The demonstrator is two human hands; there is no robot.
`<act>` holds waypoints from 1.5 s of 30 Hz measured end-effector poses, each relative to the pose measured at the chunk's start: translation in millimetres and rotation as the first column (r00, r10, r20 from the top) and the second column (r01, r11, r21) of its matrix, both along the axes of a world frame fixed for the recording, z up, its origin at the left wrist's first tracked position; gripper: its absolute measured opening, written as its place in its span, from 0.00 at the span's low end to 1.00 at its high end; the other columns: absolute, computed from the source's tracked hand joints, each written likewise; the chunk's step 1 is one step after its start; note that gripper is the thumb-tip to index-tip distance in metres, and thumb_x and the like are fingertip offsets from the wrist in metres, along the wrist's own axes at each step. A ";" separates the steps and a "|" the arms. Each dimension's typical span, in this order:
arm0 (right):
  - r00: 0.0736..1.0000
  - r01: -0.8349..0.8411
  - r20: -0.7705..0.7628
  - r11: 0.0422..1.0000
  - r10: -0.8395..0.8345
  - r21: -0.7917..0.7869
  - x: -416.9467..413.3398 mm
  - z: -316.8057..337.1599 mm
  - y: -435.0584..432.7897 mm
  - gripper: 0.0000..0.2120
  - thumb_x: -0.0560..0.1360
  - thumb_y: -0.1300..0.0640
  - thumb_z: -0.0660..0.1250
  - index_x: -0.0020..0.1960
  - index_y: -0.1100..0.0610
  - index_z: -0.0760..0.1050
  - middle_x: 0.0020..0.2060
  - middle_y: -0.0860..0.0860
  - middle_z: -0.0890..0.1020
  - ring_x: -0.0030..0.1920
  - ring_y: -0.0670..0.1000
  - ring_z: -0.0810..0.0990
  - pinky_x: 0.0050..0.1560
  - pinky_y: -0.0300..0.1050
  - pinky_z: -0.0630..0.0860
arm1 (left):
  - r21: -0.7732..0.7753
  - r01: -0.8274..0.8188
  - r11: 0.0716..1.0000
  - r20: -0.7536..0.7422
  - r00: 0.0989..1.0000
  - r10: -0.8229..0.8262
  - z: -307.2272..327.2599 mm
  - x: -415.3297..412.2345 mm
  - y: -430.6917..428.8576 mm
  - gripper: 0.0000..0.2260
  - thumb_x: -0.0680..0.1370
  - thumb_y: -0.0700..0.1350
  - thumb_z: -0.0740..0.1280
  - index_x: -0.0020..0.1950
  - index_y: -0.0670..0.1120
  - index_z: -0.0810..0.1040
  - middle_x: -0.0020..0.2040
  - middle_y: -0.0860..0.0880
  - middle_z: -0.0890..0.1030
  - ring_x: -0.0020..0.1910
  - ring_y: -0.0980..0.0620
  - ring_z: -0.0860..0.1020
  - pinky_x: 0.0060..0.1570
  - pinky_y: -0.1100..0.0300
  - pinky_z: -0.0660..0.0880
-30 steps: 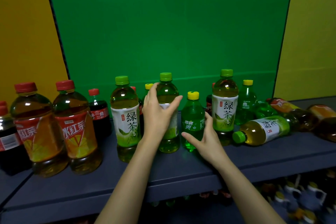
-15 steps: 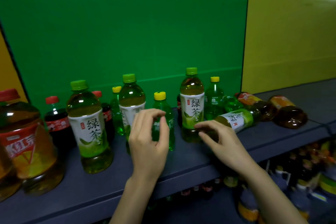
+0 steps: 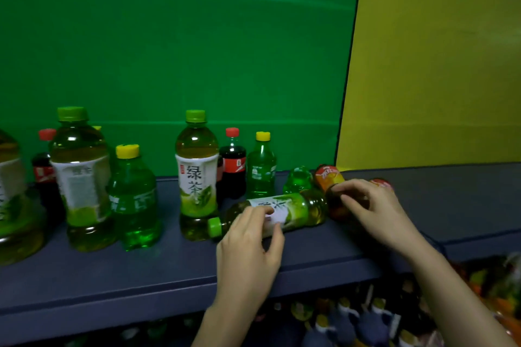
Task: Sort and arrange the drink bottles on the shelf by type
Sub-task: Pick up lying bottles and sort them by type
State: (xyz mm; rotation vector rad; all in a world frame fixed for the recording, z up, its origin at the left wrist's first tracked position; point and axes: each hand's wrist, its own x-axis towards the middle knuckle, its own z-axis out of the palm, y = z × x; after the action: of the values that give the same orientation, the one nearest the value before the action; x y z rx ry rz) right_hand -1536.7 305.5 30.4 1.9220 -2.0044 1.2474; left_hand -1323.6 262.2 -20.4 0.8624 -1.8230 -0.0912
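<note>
The head camera looks down at a dark blue shelf (image 3: 141, 270). Closest is the left hand (image 3: 249, 245), its curled fingers touching the white label of a green tea bottle (image 3: 270, 213) that lies on its side, cap pointing left. The grip is not closed around it. The right hand (image 3: 372, 208) is just past the bottle's bottom end, fingers bent over a dark lying bottle (image 3: 338, 207); I cannot tell if it really holds it.

The lying tea bottle looks full, so it is probably heavy for its size. Its plastic is smooth and round, so it could roll or slip. The best place to grab looks like the middle, around the label.

Behind stand another green tea bottle (image 3: 196, 177), a cola bottle (image 3: 233, 166) and a green soda bottle (image 3: 261, 167). Further right lie an orange-label bottle (image 3: 328, 176) and a tipped green one (image 3: 298, 179).

The bottles at the left edge are cut off and blurry. The lower shelf is too dark to read.
</note>
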 end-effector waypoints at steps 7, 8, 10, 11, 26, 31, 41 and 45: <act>0.997 -0.071 0.010 0.988 0.070 0.139 -34.6 20.7 -36.0 0.08 0.75 0.60 0.65 0.52 0.54 0.80 0.48 0.47 0.81 0.49 0.46 0.78 0.51 0.37 0.71 | -0.118 -0.262 0.958 0.320 0.903 0.286 2.8 -50.3 -9.2 0.23 0.69 0.55 0.59 0.57 0.45 0.77 0.51 0.48 0.78 0.52 0.48 0.76 0.55 0.54 0.70; 0.997 -0.079 0.008 0.984 0.079 0.162 -34.7 23.3 -44.5 0.08 0.75 0.60 0.65 0.52 0.54 0.79 0.49 0.48 0.82 0.48 0.47 0.78 0.50 0.38 0.70 | -0.116 -0.278 0.954 0.379 0.875 0.301 2.3 -53.3 -14.3 0.25 0.67 0.57 0.59 0.58 0.45 0.77 0.53 0.47 0.79 0.54 0.47 0.77 0.59 0.53 0.66; 0.997 -0.074 -0.005 0.974 0.077 0.215 -32.7 27.3 -63.3 0.09 0.76 0.57 0.64 0.54 0.55 0.79 0.51 0.51 0.82 0.50 0.49 0.78 0.49 0.39 0.69 | -0.122 -0.308 0.944 0.482 0.813 0.328 1.2 -56.5 -23.3 0.29 0.63 0.58 0.65 0.58 0.44 0.78 0.52 0.47 0.80 0.53 0.46 0.79 0.62 0.49 0.63; 0.998 -0.060 -0.018 0.967 0.066 0.250 -30.7 29.1 -72.6 0.10 0.76 0.56 0.64 0.55 0.56 0.78 0.53 0.52 0.82 0.52 0.50 0.78 0.50 0.39 0.69 | -0.127 -0.323 0.938 0.522 0.782 0.340 1.4 -57.0 -25.6 0.30 0.60 0.57 0.70 0.58 0.44 0.78 0.51 0.47 0.80 0.52 0.47 0.79 0.61 0.49 0.66; 0.938 0.309 -0.333 0.654 -0.092 0.690 10.6 32.7 -157.9 0.38 0.73 0.31 0.53 0.72 0.58 0.62 0.73 0.57 0.62 0.72 0.59 0.62 0.68 0.50 0.63 | -0.050 -0.129 0.990 0.544 0.828 0.135 7.1 -19.3 -8.5 0.31 0.59 0.56 0.61 0.62 0.50 0.74 0.56 0.54 0.76 0.58 0.54 0.74 0.63 0.57 0.58; 0.952 0.261 -0.299 0.667 -0.059 0.698 16.7 30.5 -155.9 0.33 0.76 0.38 0.53 0.72 0.60 0.62 0.73 0.58 0.63 0.71 0.57 0.64 0.68 0.46 0.63 | 0.003 -0.052 0.999 0.542 0.840 0.042 8.5 -9.8 -4.5 0.32 0.61 0.51 0.60 0.66 0.51 0.70 0.59 0.54 0.74 0.61 0.56 0.68 0.68 0.58 0.54; 0.980 0.161 -0.191 0.750 -0.047 0.642 10.1 27.6 -132.2 0.35 0.75 0.37 0.55 0.69 0.63 0.65 0.71 0.61 0.65 0.68 0.60 0.67 0.65 0.46 0.66 | 0.057 -0.200 0.978 0.622 0.774 0.122 22.6 24.2 -20.2 0.36 0.65 0.53 0.70 0.71 0.48 0.63 0.67 0.53 0.68 0.66 0.51 0.69 0.64 0.60 0.65; 0.990 0.126 -0.123 0.817 -0.068 0.563 6.1 34.2 -117.3 0.33 0.76 0.38 0.55 0.67 0.65 0.67 0.68 0.62 0.69 0.65 0.60 0.70 0.60 0.46 0.68 | 0.234 -0.173 0.957 0.601 0.799 -0.003 30.0 38.3 -26.8 0.38 0.68 0.57 0.72 0.73 0.52 0.56 0.69 0.56 0.65 0.67 0.56 0.64 0.63 0.64 0.62</act>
State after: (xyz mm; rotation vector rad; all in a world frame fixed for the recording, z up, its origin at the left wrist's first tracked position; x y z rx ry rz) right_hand -1530.5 188.2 64.6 2.0039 -2.5928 0.5345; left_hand -1285.3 235.4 9.6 1.2791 -2.3964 -0.0149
